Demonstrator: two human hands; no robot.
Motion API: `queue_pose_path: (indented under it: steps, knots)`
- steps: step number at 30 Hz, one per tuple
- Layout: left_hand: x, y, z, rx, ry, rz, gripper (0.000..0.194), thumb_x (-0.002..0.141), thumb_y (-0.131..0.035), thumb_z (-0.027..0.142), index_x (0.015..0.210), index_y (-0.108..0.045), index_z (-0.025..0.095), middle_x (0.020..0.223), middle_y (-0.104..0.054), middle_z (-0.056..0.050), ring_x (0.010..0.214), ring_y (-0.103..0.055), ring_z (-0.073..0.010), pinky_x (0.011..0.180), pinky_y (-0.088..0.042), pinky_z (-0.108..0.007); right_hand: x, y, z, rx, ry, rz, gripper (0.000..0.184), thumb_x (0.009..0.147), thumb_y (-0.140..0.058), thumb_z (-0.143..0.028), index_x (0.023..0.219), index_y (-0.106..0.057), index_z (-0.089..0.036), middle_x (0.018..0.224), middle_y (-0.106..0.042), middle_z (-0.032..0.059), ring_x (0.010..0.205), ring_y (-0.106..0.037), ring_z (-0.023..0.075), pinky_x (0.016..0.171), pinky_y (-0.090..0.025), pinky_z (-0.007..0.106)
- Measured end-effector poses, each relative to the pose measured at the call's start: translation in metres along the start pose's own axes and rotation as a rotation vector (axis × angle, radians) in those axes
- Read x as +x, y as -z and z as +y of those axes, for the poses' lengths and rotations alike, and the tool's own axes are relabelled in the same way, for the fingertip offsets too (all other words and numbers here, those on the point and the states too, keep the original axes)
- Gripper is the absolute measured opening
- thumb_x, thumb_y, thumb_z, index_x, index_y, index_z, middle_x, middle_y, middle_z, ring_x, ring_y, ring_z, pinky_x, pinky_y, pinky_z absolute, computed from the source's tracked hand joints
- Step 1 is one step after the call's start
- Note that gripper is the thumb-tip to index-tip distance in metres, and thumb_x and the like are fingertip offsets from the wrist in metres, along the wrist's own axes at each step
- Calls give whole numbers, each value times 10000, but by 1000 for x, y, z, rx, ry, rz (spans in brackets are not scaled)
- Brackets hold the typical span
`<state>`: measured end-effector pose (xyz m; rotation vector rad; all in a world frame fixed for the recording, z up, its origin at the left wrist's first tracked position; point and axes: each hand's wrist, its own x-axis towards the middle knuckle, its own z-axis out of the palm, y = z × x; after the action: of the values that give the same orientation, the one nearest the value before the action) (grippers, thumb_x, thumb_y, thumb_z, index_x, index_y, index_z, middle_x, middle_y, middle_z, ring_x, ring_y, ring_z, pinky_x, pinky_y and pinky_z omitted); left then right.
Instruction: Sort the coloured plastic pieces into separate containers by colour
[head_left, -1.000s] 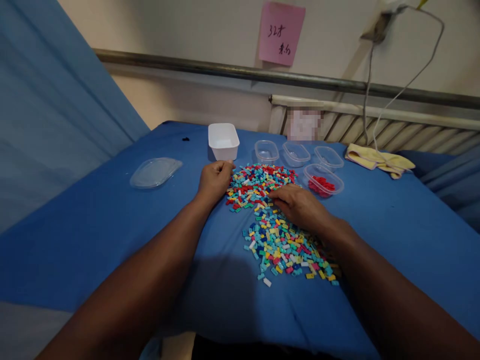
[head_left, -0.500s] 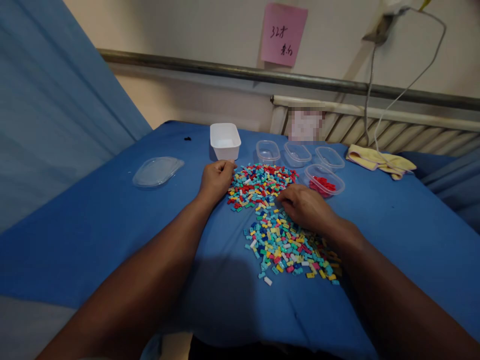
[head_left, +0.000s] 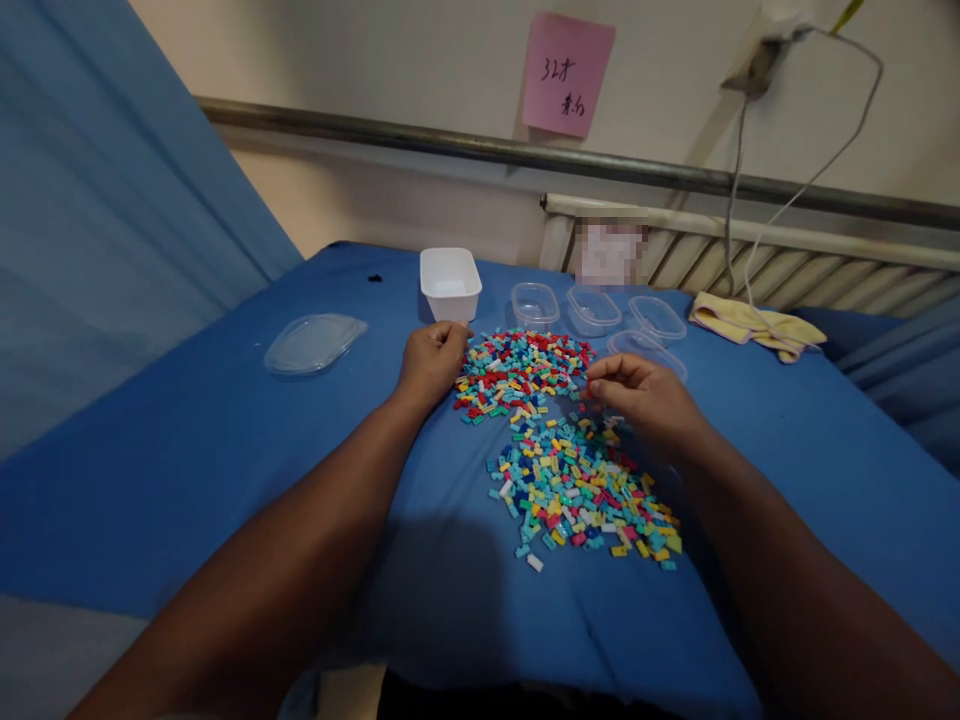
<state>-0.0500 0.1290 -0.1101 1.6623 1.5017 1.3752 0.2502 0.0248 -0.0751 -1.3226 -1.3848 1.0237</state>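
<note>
Bricks point(head_left: 570, 490) of many colours lie in two adjoining heaps, one nearer and one farther, on a blue sheet point(head_left: 210, 480). At the far heap's right edge, the right hand point(head_left: 649, 400) pinches a small red brick point(head_left: 590, 387) between thumb and fingertips. At its left edge, the left hand point(head_left: 433, 362) is curled; whether it holds anything cannot be told. Beyond stand a white tub point(head_left: 451, 308) and clear boxes point(head_left: 592, 318).

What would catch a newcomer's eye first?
The bright bricks, scattered over the blue sheet, with the left hand at their far left and the right hand on their right. Then the pink note on the wall, and the white tub beyond the left hand.
</note>
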Motion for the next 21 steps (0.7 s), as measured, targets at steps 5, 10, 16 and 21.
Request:
queue_pose_path:
  steps: [5,10,16,21]
  knots:
    - [1,-2,-2,-12,9,8,467,969,-590,583,884,-811,181,718,-710,-48,654,-631,-199,603,-462,-306,5,42,8,-416,278,371,237,881,-715,-360,1051,-786,-211,892,-781,69,721,-688,212,688,-577,362]
    - [-1,0,1,16,9,10,457,980,-584,572,858,-795,185,719,-711,-48,686,-649,-210,618,-460,-309,9,75,20,-837,454,456,232,967,-633,-311,1093,-792,-199,1089,-791,141,926,-739,294,893,-606,482]
    - [-11,4,13,287,-213,-53,410,1040,-524,494,1003,-800,193,1036,-783,-106,1025,-720,-279,950,-539,-399,-8,42,20,-779,625,138,292,1092,-560,-360,1239,-774,-227,1266,-797,148,1221,-737,320,1111,-574,518]
    - [-35,-2,26,628,-257,-385,688,1081,-501,571,1636,-534,165,1697,-486,-215,1584,-435,-409,1310,-325,-577,-15,17,40,-806,444,-218,666,1102,-520,-596,1612,-576,-171,1703,-520,212,1596,-476,394,1287,-429,625]
